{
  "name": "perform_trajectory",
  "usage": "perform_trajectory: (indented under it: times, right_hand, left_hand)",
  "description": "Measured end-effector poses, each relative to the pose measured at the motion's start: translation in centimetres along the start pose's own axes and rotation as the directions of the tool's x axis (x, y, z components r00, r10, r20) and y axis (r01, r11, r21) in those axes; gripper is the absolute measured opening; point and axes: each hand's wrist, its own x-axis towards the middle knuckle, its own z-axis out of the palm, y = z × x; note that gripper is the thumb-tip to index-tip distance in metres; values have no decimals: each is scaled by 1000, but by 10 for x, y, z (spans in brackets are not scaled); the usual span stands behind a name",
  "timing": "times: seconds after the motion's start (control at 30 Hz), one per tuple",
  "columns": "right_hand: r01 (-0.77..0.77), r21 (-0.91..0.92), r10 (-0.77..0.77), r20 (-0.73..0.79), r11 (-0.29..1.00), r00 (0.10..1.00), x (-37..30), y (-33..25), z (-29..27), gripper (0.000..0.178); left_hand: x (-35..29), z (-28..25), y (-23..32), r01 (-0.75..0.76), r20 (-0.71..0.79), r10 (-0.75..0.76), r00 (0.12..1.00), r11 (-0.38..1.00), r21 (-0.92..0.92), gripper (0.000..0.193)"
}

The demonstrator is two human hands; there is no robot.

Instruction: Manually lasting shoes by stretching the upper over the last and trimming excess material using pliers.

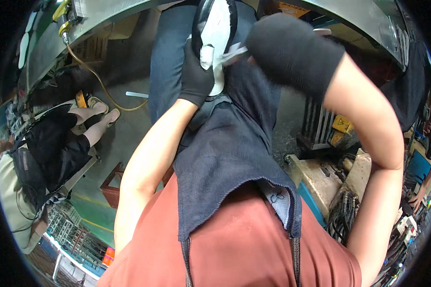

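One shoe [218, 31] clasped, left hand [195, 79] | blurred tool [234, 53] gripped, right hand [287, 50] | bench [115, 10] ahead | hose [99, 79] left

Right of the dark apron [225, 136], there it is, a yellow sign [341, 123] with a dark triangular warning mark on it! Now up beyond the apron, over to the right, an orange panel [292, 8] shows dark lettering, too small to read from here. And away to the apron's left, a yellow-orange plate [81, 100] carries dark marks, and those can't be made out either.
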Motion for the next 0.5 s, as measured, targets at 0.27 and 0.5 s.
perform_trajectory:
  times: [0.27, 0.5]
  right_hand:
    - [304, 511, -85, -407, 804, 910, 4, -19, 95, 42]
    - [-390, 875, 347, 284, 288, 894, -69, -15, 123, 54]
  left_hand:
    - [45, -50, 21, 544, 537, -208, 817, 586, -601, 54]
    - [32, -1, 11, 81, 36, -80, 996, 996, -36, 39]
